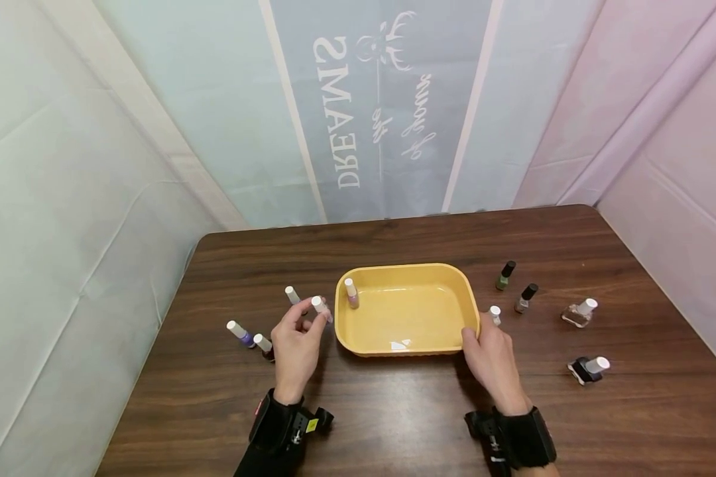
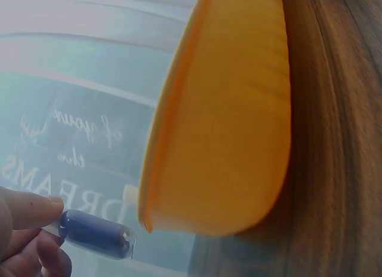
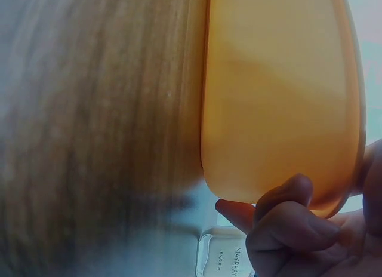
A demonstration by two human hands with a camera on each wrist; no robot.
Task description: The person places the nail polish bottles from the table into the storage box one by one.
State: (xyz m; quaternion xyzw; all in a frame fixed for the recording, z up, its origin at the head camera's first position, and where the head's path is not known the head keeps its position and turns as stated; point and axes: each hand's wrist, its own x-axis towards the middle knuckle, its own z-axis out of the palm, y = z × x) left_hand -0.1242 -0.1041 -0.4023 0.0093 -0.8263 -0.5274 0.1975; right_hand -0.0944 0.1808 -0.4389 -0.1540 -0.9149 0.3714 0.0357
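Observation:
My left hand point(image 1: 296, 348) pinches a white-capped nail polish bottle point(image 1: 321, 307) just outside the left rim of a yellow tray point(image 1: 417, 315). In the left wrist view the bottle's body point(image 2: 95, 233) looks bluish purple, tilted in the fingertips beside the tray's outer wall point(image 2: 233, 110). My right hand point(image 1: 492, 354) grips the tray's right end, thumb over the rim, fingers curled against the wall outside point(image 3: 280, 98). Inside the tray, by its left end, stands a light purple nail polish bottle point(image 1: 352, 295) with a white cap.
Left of the tray stand several white-capped bottles, among them a purple one point(image 1: 241, 334) and a dark one point(image 1: 264, 347). To the right are a black-capped green bottle point(image 1: 505, 275), a black-capped bottle point(image 1: 526, 298), a clear bottle point(image 1: 579, 314) and a black bottle point(image 1: 587, 370).

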